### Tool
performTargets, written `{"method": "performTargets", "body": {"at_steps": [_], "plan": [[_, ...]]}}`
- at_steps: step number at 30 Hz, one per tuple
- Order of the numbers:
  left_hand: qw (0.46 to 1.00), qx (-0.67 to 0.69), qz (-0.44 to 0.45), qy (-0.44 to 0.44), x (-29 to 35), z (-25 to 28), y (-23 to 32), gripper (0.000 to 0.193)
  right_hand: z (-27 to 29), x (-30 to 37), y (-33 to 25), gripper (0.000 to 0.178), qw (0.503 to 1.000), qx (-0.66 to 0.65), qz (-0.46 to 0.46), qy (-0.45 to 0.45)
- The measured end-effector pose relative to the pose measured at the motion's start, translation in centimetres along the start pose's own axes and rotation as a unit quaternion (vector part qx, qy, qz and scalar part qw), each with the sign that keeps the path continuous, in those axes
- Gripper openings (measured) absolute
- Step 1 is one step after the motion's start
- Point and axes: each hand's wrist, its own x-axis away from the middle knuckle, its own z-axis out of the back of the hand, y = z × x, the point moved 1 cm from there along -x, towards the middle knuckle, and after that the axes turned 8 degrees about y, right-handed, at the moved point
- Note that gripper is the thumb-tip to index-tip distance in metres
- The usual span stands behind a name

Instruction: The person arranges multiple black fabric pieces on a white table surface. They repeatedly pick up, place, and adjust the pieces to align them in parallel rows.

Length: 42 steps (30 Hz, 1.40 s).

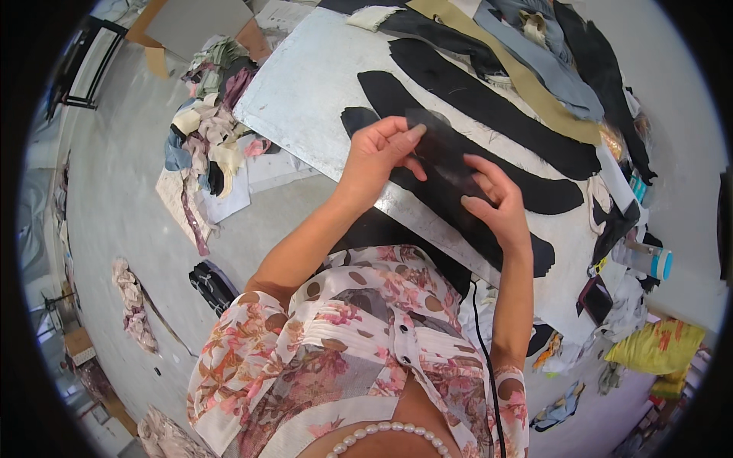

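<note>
Between thumb and fingers of my left hand [387,146] is a thin, dark, see-through sheet [443,149], held up above the table. My right hand [498,197] is at the sheet's other end, its thumb and index finger apart. Under both hands lies a long curved black fabric piece [523,248], along the table's near edge. Beyond it rest a second black piece [534,189], partly hidden by the sheet, and a third black piece [489,103] farther back. All three lie roughly side by side on the white table [305,69].
Olive fabric [519,88] and grey-blue fabric [546,65] lie at the far right. A bottle with a blue cap [663,264], a dark phone [595,298] and a yellow bag [657,345] are on the right. Fabric scraps [214,126] are heaped left of the table. A black cord [482,343] hangs near my body.
</note>
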Motion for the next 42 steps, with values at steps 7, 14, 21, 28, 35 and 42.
{"method": "performTargets", "body": {"at_steps": [7, 14, 21, 28, 35, 42], "plan": [[0.99, -0.099, -0.023, 0.101, -2.8, 3.1, 1.2, 0.014, 2.3, -0.2, -1.2, 0.039, 0.997, 0.066, -0.04, 0.032], [0.928, -0.328, -0.078, 0.161, -7.7, 6.9, 0.3, 0.017, 1.7, -3.5, 0.4, 0.036, 0.962, 0.258, -0.021, 0.09], [0.791, -0.55, -0.146, 0.224, -10.2, 8.4, -0.1, 0.02, 1.4, -6.2, 0.8, 0.035, 0.924, 0.37, 0.013, 0.1], [0.753, -0.602, -0.134, 0.23, -10.4, 8.1, 0.2, 0.022, 1.0, -6.5, 0.6, 0.039, 0.896, 0.433, 0.035, 0.096], [0.642, -0.675, -0.354, 0.082, -10.7, 5.0, -0.7, 0.039, 1.0, -6.7, 1.0, 0.041, 0.884, 0.453, 0.064, 0.092], [0.59, -0.758, -0.276, -0.024, -11.4, 5.9, -3.4, 0.052, 1.5, -6.5, 1.1, 0.049, 0.885, 0.46, 0.026, 0.075]]}}
